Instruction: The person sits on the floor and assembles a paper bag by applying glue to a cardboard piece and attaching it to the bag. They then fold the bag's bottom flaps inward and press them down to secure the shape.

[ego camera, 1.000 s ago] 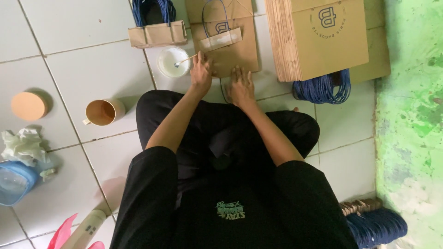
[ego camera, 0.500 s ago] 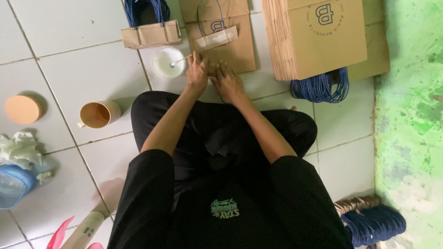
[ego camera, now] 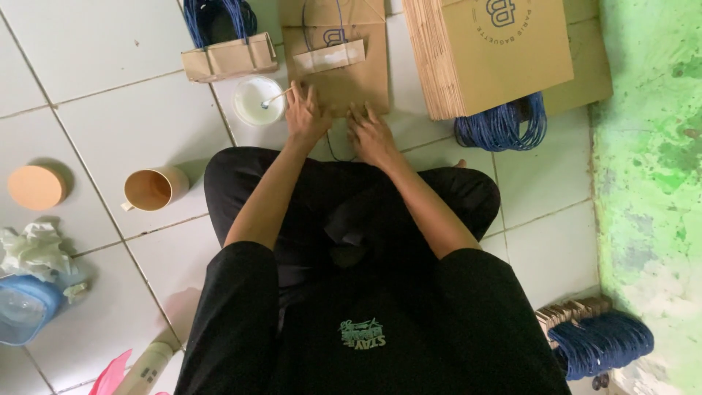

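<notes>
Both hands flat on a brown paper bag

Directly ahead of the seated person's crossed legs, a flat brown paper bag (ego camera: 338,69) lies on the white tiled floor (ego camera: 110,44), a paper strip across its upper part and blue cord handles at its top. The left hand (ego camera: 306,113) rests on its lower left corner and the right hand (ego camera: 371,132) on its lower edge, both palm down with fingers spread, pinching nothing.

Just left of the bag stands a small white cup (ego camera: 257,100) holding a pale, glue-like paste with a thin stick leaning in it. Beyond it lies a folded paper piece (ego camera: 229,58) under a bundle of blue cords (ego camera: 219,18). To the right is a thick stack of brown bags (ego camera: 490,51), with a coil of blue cord (ego camera: 503,124) at its near side. Farther left a tan mug (ego camera: 153,188) lies tipped, its mouth showing nothing inside, beside a round tan lid (ego camera: 35,187). A blue plastic tub (ego camera: 23,311) sits at the left edge; its contents cannot be made out.

Compared with half a second ago, the hands have drawn apart: then they were close together on the bag's lower left, touching.
</notes>
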